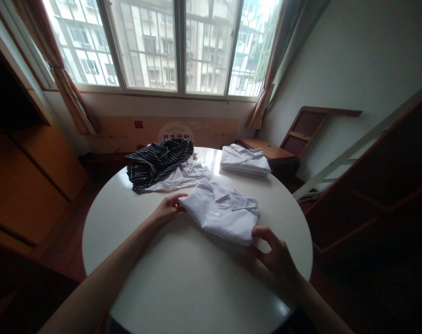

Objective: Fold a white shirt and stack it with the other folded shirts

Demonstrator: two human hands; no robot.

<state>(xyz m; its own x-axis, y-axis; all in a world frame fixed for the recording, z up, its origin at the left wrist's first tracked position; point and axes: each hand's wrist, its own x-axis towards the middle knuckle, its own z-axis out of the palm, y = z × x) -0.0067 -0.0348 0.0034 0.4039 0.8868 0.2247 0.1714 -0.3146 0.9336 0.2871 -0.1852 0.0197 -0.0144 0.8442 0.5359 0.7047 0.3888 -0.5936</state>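
A white, collared shirt of thin woven cloth (221, 214), folded into a compact, slightly uneven block, lies on the table between the fingers of both hands, with one pale round button (217, 214) facing up. The left hand (169, 207) has its fingers clamped, as far as can be seen, on the block's left corner; the thumb's exact hold is partly hidden. The right hand (278, 253) pinches the near right corner, index finger and thumb closed on the cloth's edge.

Judging by its shape, the folding of this shirt is close to complete: sleeves and body are tucked in, the collar area lies on top, and only the edges and corners under the fingers look short of square.

Beyond the right fingers, apart from the shirt, sits a neat, flat stack of folded white cloth garments (244, 162), which counts as finished work; how many it holds cannot be told. Beyond the left fingers lies what seems to be left: a crumpled black garment with thin white stripes (160, 160), heaped against a rumpled, loose white cloth garment (185, 177), neither of them folded. The glossy white round table (183, 283) carries everything and shows bare surface on the near side of the fingers.
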